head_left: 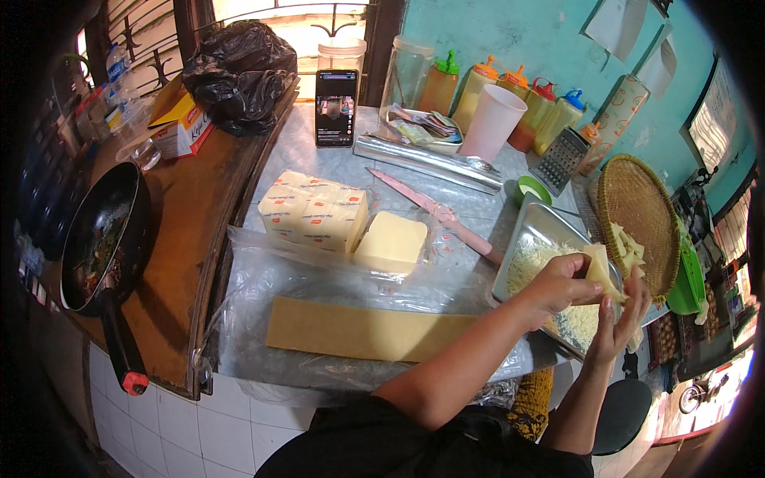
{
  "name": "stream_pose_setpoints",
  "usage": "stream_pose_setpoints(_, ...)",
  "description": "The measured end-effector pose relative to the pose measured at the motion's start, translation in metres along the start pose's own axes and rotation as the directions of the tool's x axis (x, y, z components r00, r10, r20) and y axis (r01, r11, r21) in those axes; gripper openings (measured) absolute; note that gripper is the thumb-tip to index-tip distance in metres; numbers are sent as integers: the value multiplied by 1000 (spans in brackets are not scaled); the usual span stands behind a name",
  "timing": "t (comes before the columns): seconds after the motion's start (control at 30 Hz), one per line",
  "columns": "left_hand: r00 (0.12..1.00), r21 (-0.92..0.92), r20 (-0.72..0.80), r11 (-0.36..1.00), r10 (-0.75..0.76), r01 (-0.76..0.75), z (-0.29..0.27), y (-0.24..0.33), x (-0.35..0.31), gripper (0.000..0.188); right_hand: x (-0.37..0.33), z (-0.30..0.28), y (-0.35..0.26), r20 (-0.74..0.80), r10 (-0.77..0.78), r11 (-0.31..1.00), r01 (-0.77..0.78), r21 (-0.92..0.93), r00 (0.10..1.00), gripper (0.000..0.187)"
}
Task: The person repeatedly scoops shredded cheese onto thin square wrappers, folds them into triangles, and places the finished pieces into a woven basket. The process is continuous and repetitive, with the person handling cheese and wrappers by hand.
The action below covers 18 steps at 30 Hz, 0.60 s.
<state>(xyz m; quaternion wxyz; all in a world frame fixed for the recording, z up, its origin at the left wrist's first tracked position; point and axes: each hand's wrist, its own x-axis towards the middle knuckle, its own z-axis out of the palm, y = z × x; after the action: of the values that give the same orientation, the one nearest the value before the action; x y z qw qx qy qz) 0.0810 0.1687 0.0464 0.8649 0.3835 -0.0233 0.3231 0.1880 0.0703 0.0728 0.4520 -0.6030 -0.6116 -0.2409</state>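
Both hands are raised over the right side of the table, above a metal tray (532, 225) of grated cheese (535, 259). Between them is a thin, pale yellow piece of folded dough (599, 267). My left hand (564, 283) pinches it from the left, thumb and fingers together. My right hand (625, 319) grips its lower right edge with the fingertips. Just beyond, more folded pale dough pieces (628, 248) rest against a round woven bamboo tray (641, 211). A long flat strip of dough (358, 328) lies on clear plastic nearer my body.
A printed-wrapper cheese block (311, 209) stands beside an unwrapped block (392, 240). A pink knife (434, 211) points away, its handle by the tray. Behind are a phone (336, 111), a foil roll (426, 162), sauce bottles (476, 89) and a grater (560, 157). A frying pan (107, 239) sits left.
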Motion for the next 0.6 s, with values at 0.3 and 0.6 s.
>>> stream_pose_setpoints(0.3,994,179,-33,977,-107,112,-1,6,-3,34,2,-2,-22,372,-122,828,301,-473,920,66)
stream_pose_setpoints(0.6,991,-62,27,989,-134,135,1,11,-8,45,-3,10,-11,246,-110,958,169,-232,963,72)
